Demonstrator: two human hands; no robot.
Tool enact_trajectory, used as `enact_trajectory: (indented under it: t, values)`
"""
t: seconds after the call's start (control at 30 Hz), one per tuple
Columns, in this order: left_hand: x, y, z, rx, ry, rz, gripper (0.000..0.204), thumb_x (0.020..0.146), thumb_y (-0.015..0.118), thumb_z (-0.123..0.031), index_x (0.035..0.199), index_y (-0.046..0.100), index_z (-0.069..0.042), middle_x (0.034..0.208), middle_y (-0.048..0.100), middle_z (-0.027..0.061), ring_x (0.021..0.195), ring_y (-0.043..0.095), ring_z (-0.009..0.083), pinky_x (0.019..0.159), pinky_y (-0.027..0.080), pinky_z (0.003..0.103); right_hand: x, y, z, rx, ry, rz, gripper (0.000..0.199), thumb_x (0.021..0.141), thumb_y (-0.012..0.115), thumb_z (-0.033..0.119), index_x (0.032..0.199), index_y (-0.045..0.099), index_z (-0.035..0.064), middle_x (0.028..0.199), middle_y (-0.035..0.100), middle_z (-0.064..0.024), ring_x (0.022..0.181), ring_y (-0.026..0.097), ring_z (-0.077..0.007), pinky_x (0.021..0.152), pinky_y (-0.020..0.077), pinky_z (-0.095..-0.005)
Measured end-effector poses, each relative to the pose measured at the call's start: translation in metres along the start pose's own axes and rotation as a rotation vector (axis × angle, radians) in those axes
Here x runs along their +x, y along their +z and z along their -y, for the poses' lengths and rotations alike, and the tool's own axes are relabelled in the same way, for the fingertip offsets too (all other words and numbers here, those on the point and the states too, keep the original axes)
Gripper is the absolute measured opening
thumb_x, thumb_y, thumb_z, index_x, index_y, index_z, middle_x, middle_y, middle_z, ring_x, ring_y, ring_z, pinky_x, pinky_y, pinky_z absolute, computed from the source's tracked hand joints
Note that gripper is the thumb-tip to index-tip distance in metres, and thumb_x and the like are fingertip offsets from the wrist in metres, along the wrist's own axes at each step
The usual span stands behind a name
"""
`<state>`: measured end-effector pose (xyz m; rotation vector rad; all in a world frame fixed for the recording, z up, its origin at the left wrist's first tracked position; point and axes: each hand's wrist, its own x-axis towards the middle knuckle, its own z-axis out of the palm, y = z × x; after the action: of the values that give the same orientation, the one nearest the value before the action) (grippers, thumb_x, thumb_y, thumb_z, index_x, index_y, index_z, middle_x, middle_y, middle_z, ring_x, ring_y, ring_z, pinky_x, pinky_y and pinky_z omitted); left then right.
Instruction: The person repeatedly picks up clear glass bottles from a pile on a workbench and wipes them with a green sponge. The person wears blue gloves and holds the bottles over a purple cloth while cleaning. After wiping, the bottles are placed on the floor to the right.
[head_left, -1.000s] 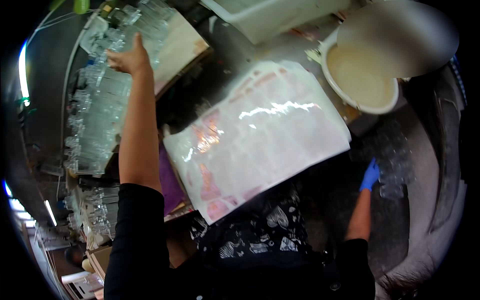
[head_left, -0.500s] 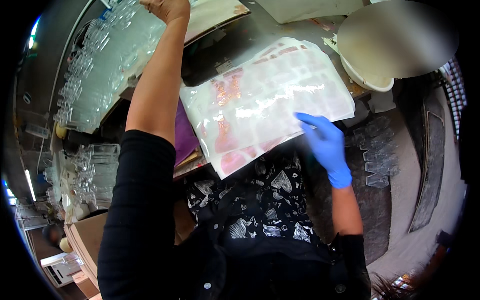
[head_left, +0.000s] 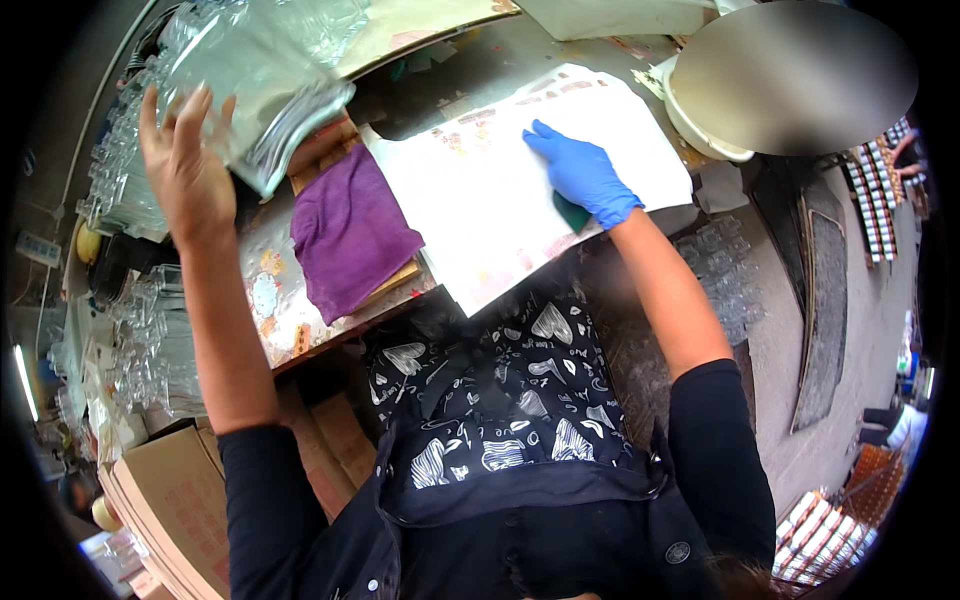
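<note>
White sheets printed with faint pinkish patches lie stacked before me. On their right part rests my right hand in a blue glove, fingers partly curled. A dark green flat piece sticks out from under its palm. At the left, my bare left hand is raised, its fingers apart. Right beside them a clear glass vessel with a thick base is tilted and smeared by motion. Whether the fingers grip it cannot be made out. A purple cloth lies between the vessel and the sheets.
Several clear glass vessels crowd the far left, and more glassware stands low at the right. A white bowl is beyond the sheets' right corner. Cardboard boxes are at the lower left; a dark board lies at the right.
My left hand has come back from the far glassware toward the left, where the blurred vessel appears. My right hand has moved up and left onto the sheets. More of the purple cloth shows.
</note>
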<state>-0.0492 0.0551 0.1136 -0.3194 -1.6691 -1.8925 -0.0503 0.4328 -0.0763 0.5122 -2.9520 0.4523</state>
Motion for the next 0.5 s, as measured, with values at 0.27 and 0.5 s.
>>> enact_trajectory:
  t: [0.27,0.5]
  values:
    - [-0.063,-0.048,0.030,-0.003,-0.440,-0.003,0.068,0.088,0.062,-0.008,0.144,0.025,-0.001,0.115,0.048,0.0136,0.111,0.054,0.0277,0.098,0.048,0.046,0.005,0.009,0.040,0.099,-0.145,-0.125,0.048,0.084,0.048,0.007,0.129,0.056,0.0181,0.135,0.054,-0.0070,0.097,0.066,-0.0293,0.085,0.0526,-0.0386]
    - [-0.080,-0.061,0.050,0.027,-0.575,0.029,0.067,0.088,0.061,-0.011,0.145,0.028,-0.003,0.114,0.053,0.0125,0.105,0.057,0.0229,0.092,0.052,0.043,-0.009,-0.011,0.099,0.011,-0.088,0.258,0.046,0.086,0.046,0.009,0.131,0.054,0.0164,0.134,0.054,-0.0076,0.100,0.065,-0.0295,0.087,0.0517,-0.0378]
